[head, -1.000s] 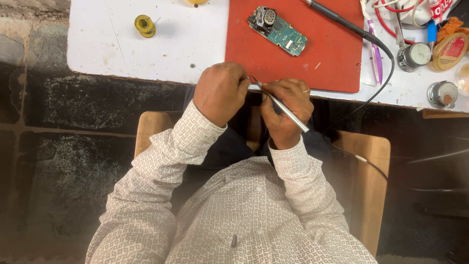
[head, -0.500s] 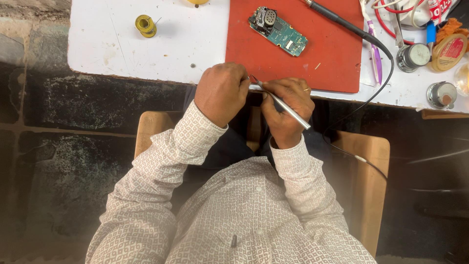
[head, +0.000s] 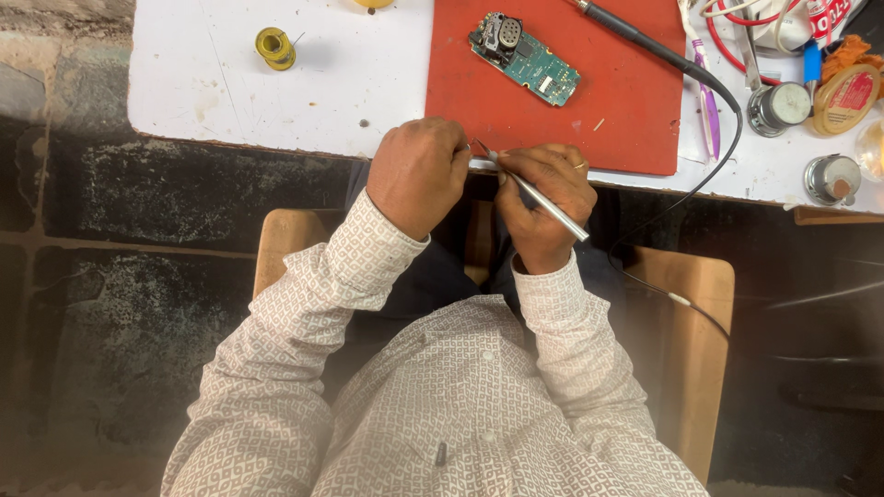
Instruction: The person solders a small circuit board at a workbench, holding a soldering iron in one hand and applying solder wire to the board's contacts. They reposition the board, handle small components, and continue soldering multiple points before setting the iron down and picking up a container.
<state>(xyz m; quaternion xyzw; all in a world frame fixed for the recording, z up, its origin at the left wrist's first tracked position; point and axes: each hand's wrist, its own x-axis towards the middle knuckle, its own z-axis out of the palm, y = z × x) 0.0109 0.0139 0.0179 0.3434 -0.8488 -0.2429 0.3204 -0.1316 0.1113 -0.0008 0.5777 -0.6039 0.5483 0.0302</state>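
Gripping silver tweezers (head: pixel 539 196) in curled right hand (head: pixel 543 198), left hand (head: pixel 419 175) fisted beside it, contents unclear, at table edge (head: pixel 276 143)

At the counter's (head: pixel 230 92) far right edge lies a round tin (head: pixel 845 98) with a red label ringed in tan. Above it, at the top corner, a red-and-white printed package (head: pixel 827 17) pokes in, possibly a tube; it is mostly cut off.

Bare white table (head: pixel 212 92) lies left of the red mat (head: pixel 635 110); cans (head: pixel 778 106) and cable (head: pixel 727 147) crowd the right.
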